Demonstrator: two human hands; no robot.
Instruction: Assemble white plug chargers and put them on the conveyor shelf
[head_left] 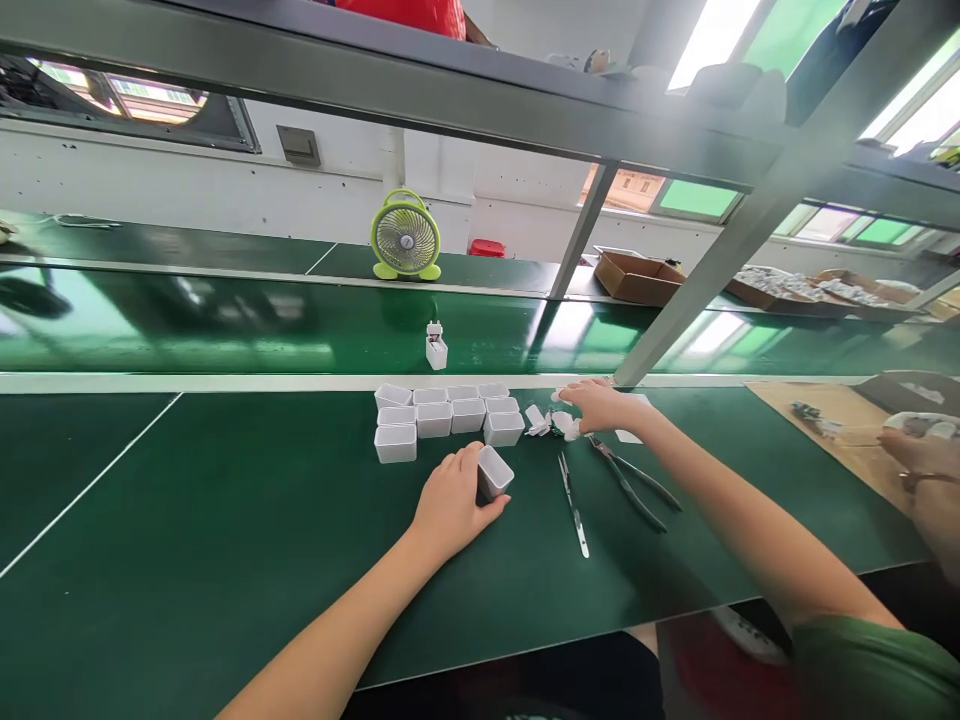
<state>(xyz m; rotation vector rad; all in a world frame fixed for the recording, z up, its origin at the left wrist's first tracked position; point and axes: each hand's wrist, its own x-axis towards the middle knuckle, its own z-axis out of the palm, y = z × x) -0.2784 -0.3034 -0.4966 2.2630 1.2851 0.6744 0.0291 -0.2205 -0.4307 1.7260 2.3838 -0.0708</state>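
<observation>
A thin metal tool (574, 510) and pliers (609, 457) lie at one o'clock. At twelve, your left hand (448, 505) has its fingers gripping a white box (496, 473); more boxes (434, 418) stand behind. At one, your right hand (600, 405) is by white bits (538, 421); I can't tell if it holds any.

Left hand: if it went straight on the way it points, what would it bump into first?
Probably the front-right white box of those standing ahead, just beyond the held box in the left hand. Depth is hard to judge from this single view.
</observation>
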